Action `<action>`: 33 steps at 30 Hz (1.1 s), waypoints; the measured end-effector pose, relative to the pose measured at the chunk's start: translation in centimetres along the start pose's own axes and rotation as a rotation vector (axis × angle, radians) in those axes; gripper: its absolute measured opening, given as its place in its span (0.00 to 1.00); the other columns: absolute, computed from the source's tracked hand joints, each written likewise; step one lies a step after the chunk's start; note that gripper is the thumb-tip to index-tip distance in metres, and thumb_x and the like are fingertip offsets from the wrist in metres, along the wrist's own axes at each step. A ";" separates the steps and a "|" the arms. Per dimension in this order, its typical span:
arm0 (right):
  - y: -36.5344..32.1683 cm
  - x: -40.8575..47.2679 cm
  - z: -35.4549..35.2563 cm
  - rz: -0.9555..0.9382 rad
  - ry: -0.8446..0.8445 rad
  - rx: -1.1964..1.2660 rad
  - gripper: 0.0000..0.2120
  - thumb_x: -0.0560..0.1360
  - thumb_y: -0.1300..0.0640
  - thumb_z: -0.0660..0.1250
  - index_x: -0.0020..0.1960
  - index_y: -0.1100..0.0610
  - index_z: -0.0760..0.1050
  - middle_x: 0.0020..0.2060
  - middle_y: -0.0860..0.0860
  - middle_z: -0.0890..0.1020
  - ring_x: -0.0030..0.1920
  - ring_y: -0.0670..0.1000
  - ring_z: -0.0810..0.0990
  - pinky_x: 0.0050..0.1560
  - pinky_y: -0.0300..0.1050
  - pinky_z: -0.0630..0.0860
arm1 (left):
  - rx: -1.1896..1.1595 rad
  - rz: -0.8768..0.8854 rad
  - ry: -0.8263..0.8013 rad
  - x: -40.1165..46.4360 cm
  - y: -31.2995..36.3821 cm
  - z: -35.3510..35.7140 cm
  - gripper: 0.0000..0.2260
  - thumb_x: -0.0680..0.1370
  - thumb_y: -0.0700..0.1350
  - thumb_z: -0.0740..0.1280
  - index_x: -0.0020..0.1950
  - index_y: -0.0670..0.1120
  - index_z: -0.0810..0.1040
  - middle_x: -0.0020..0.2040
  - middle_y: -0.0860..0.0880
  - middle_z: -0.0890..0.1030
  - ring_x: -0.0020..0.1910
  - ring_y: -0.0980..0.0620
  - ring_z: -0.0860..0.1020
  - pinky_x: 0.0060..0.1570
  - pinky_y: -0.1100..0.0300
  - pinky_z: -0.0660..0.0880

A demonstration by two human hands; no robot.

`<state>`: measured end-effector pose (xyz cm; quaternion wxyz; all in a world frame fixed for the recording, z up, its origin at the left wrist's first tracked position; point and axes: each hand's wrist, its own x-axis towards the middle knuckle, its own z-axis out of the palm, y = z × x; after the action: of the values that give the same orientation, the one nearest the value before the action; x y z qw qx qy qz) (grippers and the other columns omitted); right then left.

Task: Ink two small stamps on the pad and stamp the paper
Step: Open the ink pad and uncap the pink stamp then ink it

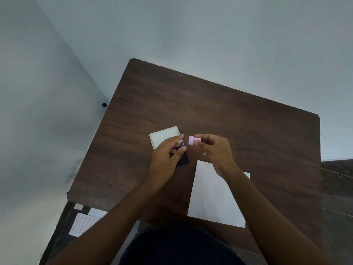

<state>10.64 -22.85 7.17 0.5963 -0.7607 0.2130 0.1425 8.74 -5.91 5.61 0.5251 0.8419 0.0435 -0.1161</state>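
Note:
My right hand (212, 148) pinches a small pink stamp (193, 140) between thumb and fingers, held sideways above the table. To its left, my left hand (168, 153) hovers over the dark purple ink pad (184, 159), fingers extended, and covers most of it. Something small and purple shows under its fingers; I cannot tell if it is a second stamp. The pad's open white lid (164, 136) lies behind it. A white sheet of paper (215, 196) lies on the table under my right forearm.
The dark wooden table (210, 104) stands in a corner against pale walls. On the floor at lower left lies a white sheet with round pink shapes (84, 223) and a small white box (78, 206).

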 end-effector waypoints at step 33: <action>0.4 -3.7 0.0 -0.080 -0.166 0.208 0.11 0.70 0.47 0.71 0.50 0.48 0.83 0.39 0.53 0.86 0.38 0.54 0.83 0.43 0.44 0.82 | 0.057 0.137 0.094 -2.5 2.9 -1.5 0.17 0.71 0.48 0.74 0.57 0.45 0.81 0.54 0.49 0.82 0.49 0.58 0.77 0.52 0.77 0.70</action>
<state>7.28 -22.33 8.58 0.6926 -0.6885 0.1460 0.1580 7.12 -5.70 9.35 0.5050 0.8621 0.0070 -0.0417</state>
